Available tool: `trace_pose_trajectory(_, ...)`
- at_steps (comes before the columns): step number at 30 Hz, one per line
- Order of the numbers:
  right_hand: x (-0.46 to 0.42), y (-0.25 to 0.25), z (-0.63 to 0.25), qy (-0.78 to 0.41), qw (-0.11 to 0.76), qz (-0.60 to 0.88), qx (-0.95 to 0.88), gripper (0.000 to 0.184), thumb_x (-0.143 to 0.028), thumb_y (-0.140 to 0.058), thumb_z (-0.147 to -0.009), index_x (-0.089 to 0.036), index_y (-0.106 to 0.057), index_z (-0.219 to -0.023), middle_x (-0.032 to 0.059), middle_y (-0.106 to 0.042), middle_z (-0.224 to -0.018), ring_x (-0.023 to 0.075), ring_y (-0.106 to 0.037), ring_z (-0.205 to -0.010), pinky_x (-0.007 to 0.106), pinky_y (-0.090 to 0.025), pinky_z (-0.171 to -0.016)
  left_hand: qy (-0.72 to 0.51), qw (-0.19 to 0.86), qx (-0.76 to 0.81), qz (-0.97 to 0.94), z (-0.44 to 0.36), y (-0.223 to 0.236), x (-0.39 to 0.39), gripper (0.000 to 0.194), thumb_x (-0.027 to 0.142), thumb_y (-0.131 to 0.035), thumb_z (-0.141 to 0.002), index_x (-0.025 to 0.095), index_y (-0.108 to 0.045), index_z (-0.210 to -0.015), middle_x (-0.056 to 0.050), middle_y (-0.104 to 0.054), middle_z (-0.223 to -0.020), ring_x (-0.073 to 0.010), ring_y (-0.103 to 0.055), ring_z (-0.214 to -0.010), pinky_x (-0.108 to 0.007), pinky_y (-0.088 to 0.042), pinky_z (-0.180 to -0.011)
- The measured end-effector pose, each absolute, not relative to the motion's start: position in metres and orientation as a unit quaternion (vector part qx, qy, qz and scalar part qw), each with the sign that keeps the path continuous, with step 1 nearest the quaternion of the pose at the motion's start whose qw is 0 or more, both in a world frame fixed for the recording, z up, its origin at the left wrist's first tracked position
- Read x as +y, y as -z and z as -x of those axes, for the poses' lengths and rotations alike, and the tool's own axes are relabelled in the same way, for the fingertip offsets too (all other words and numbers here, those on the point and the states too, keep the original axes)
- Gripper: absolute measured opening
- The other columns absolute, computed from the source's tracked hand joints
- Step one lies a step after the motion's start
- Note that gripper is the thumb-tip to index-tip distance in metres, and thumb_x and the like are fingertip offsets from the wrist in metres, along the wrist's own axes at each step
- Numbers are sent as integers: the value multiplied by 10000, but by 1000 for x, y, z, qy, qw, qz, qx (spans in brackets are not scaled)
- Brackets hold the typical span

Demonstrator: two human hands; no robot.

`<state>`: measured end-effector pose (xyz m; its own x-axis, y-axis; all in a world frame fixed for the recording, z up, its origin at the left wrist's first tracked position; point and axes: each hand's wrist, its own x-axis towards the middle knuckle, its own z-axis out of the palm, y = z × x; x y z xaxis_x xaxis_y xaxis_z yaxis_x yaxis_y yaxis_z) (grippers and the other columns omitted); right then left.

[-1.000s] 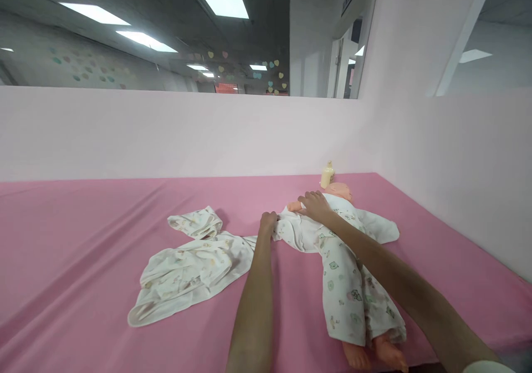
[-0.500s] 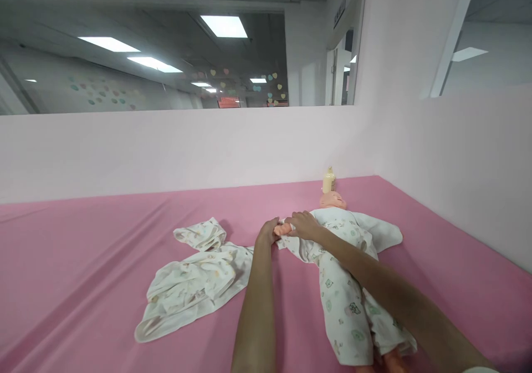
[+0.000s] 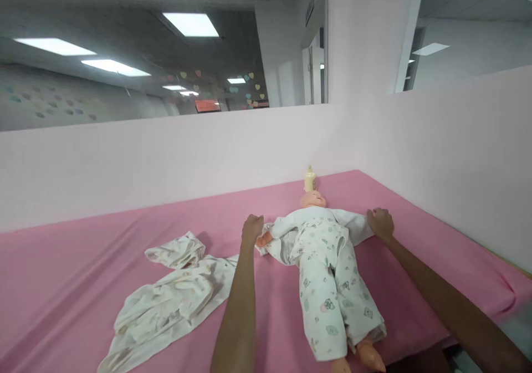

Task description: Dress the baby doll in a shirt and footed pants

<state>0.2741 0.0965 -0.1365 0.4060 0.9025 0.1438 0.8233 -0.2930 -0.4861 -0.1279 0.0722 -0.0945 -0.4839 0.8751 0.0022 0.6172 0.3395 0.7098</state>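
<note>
A baby doll [image 3: 313,199] lies on its back in a white printed outfit [image 3: 324,279], its feet toward me. The outfit's long white sleeve stretches to the right. My right hand [image 3: 380,223] is closed on the end of that sleeve [image 3: 359,228]. On the other side, the doll's bare hand [image 3: 265,239] shows at the cuff. My left hand [image 3: 252,228] is closed right beside it, against the edge of the cloth; what its fingers hold is hidden. Left of my left forearm, another crumpled white printed baby garment [image 3: 174,295] lies loose.
A pale yellow bottle [image 3: 310,179] stands behind the doll's head. Pink sheeting [image 3: 83,273] covers the padded table. White walls [image 3: 166,162] with windows rise along the back and right. The table's edge shows at the lower right.
My right hand has left the doll's left-side hand and moved right to the far sleeve. My left hand stays near the doll's hand but no longer cups it. The view has turned right.
</note>
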Motion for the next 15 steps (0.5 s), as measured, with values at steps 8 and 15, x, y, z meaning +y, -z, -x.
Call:
trace_pose_trajectory(8,116,161,-283,-162,235,764,-579,457,-450,-398,-882,-116,-705,-947,170,-655,-1024,318,-563,-1039,404,-385,-862,-332,25,671,-663,16,55,62,270,346,-397,-916,198,-560,-1072,-88,-627,-1131,-217,-571,-1072,-340,-425,-906)
trace_pose_trajectory(15,101,149,-289,-100,195,771,-598,434,-395,-399,-909,-73,-674,-1004,215,-626,-1078,316,-581,-1010,403,-392,-820,-136,36,559,-817,-78,74,93,259,275,-378,-918,157,-601,-976,-112,-649,-1095,-225,-572,-1066,-327,-424,-880)
